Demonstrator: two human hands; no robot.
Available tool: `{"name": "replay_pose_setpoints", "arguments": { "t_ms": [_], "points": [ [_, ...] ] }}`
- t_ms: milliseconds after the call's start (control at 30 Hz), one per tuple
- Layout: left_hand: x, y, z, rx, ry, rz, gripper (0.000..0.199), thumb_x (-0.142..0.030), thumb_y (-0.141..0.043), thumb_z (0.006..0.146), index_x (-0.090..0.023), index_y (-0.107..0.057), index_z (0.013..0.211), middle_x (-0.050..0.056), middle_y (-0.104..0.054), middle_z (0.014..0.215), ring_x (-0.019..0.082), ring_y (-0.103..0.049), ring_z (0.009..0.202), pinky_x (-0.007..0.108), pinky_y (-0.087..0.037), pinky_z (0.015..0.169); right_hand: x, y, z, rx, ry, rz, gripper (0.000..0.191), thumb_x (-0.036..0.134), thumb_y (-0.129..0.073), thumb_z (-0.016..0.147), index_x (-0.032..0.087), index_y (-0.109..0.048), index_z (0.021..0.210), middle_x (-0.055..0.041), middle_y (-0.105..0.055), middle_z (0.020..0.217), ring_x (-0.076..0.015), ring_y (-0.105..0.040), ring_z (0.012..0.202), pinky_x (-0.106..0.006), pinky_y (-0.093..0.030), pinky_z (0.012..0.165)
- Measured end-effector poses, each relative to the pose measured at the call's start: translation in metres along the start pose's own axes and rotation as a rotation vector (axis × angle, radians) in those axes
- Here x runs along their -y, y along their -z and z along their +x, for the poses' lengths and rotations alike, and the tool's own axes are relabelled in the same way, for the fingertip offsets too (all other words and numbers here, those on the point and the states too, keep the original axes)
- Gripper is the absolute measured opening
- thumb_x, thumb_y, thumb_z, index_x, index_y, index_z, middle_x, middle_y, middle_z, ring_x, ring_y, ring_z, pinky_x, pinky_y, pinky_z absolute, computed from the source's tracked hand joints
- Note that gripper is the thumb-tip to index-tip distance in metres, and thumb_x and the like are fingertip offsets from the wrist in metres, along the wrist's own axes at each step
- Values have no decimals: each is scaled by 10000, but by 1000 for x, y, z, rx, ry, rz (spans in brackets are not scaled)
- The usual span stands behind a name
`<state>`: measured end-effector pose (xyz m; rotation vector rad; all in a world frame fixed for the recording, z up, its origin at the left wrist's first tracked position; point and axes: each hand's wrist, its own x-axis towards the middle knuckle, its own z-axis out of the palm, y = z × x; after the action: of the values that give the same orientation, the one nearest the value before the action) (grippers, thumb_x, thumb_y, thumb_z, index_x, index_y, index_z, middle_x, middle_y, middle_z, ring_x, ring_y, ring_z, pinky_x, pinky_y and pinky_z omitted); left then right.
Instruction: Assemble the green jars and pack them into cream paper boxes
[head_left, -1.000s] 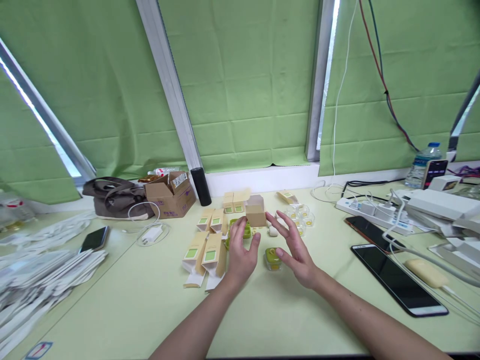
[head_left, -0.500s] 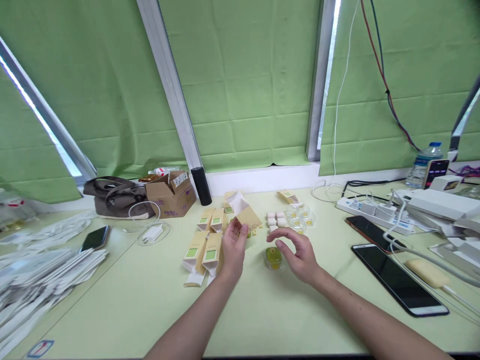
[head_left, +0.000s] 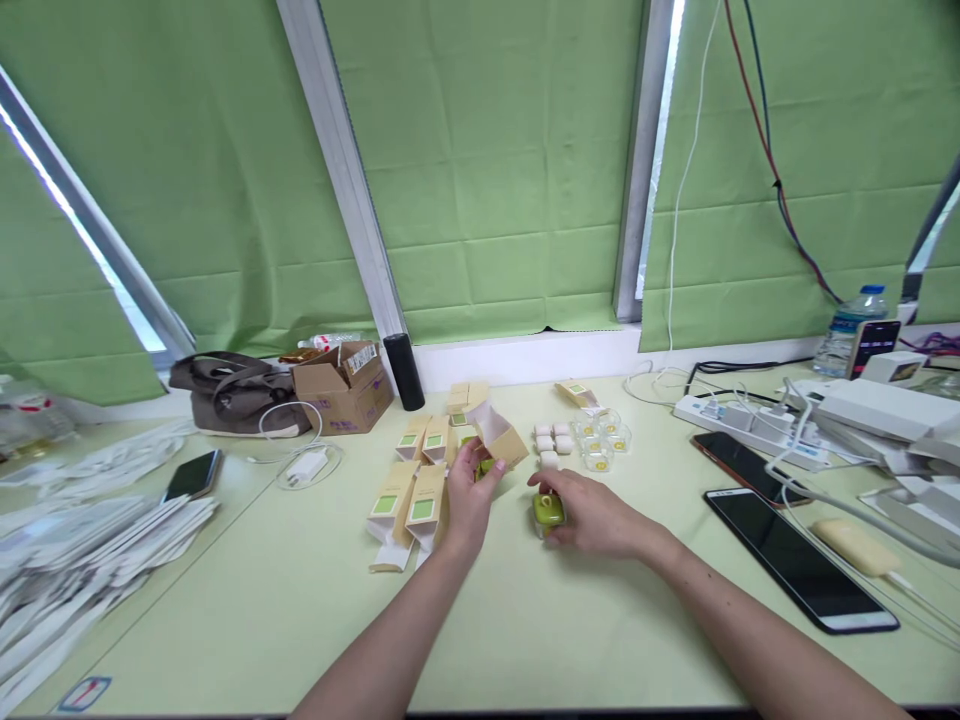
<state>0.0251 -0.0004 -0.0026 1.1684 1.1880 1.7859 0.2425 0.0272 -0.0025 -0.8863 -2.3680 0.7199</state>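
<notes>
My left hand (head_left: 473, 496) is closed on a small tan cardboard box (head_left: 504, 444), tilted, with its white inner side showing at the raised opening. My right hand (head_left: 589, 510) has its thumb and fingers around a small clear container with a green top (head_left: 549, 511), low at the table. Several tan boxes with green labels (head_left: 424, 508) lie to the left of my left hand, some with flaps open. Beyond my right hand sit several small white pieces (head_left: 562, 444) and several clear cups with yellow spots (head_left: 598, 461).
An open tan box (head_left: 577, 394) lies farther back. Phones (head_left: 795, 555), cables and a power strip (head_left: 750, 425) are on the right. At left are stacked white strips (head_left: 112, 550), a phone (head_left: 193, 475) and a charger (head_left: 306, 464). A carton (head_left: 346, 398) and black cylinder (head_left: 405, 372) stand behind.
My right hand has come down and closed around the green-topped container. In my left hand, the box has turned, so its opening shows more.
</notes>
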Motion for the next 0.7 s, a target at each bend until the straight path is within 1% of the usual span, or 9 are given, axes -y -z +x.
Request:
{"name": "replay_pose_setpoints", "arguments": {
  "t_ms": [100, 167, 267, 333, 400, 500, 567, 700],
  "points": [
    [4, 1, 1, 12, -34, 74, 551, -359, -835, 747, -170, -644, 1228, 132, -759, 1184, 295, -702, 1134, 425, -538, 989, -1, -1, 4, -27, -62, -63, 554, 151, -833, 685, 271, -688, 1206, -65, -760, 1119, -300, -708, 997, -361, -512, 821],
    [5, 1, 3, 29, -40, 130, 517, -322, -843, 719, -163, -671, 1181, 135, -765, 1155, 297, -714, 1096, 437, -540, 981, -1, 1, 7, -89, -74, -66, 483, 154, -814, 704, 264, -704, 1161, -61, -767, 1101, -293, -711, 982, -361, -512, 820],
    [7, 0, 4, 27, -35, 204, 477, -230, -836, 670, -155, -695, 1119, 131, -776, 1103, 295, -726, 1042, 446, -543, 965, -2, 8, 11, -218, -101, -27, 399, 201, -787, 756, 256, -708, 1143, -55, -769, 1076, -280, -711, 959, -379, -530, 817],
    [7, -1, 4, 26, -58, 249, 464, -176, -808, 667, -159, -699, 1117, 126, -780, 1096, 289, -727, 1026, 444, -544, 957, -2, 12, 13, -333, -124, 35, 369, 261, -775, 791, 241, -705, 1153, -67, -765, 1071, -272, -710, 933, -383, -549, 779],
    [7, -2, 2, 52, -94, 293, 474, -150, -797, 675, -171, -702, 1140, 121, -782, 1102, 284, -725, 1019, 443, -546, 950, -2, 15, 15, -465, -126, 121, 365, 323, -773, 812, 226, -705, 1158, -84, -761, 1098, -264, -707, 921, -381, -568, 744],
    [7, -2, -5, 149, -128, 373, 503, -149, -813, 677, -200, -711, 1167, 109, -783, 1084, 297, -720, 1020, 453, -547, 939, -2, 17, 17, -645, -89, 268, 381, 401, -789, 824, 217, -711, 1148, -91, -756, 1105, -252, -700, 922, -376, -599, 737],
    [7, -3, -10, 225, -133, 449, 513, -139, -817, 661, -214, -720, 1159, 106, -786, 1057, 316, -713, 1011, 466, -540, 932, -1, 16, 17, -726, -57, 354, 393, 445, -788, 842, 212, -712, 1149, -90, -750, 1095, -245, -694, 927, -371, -614, 743],
    [6, -3, -17, 363, -165, 598, 492, -116, -802, 637, -249, -736, 1105, 91, -797, 1003, 335, -707, 957, 476, -507, 944, 3, 16, 13, -791, 8, 452, 400, 495, -732, 907, 216, -702, 1192, -106, -736, 1174, -259, -681, 1007, -365, -625, 738]
  ]
}}
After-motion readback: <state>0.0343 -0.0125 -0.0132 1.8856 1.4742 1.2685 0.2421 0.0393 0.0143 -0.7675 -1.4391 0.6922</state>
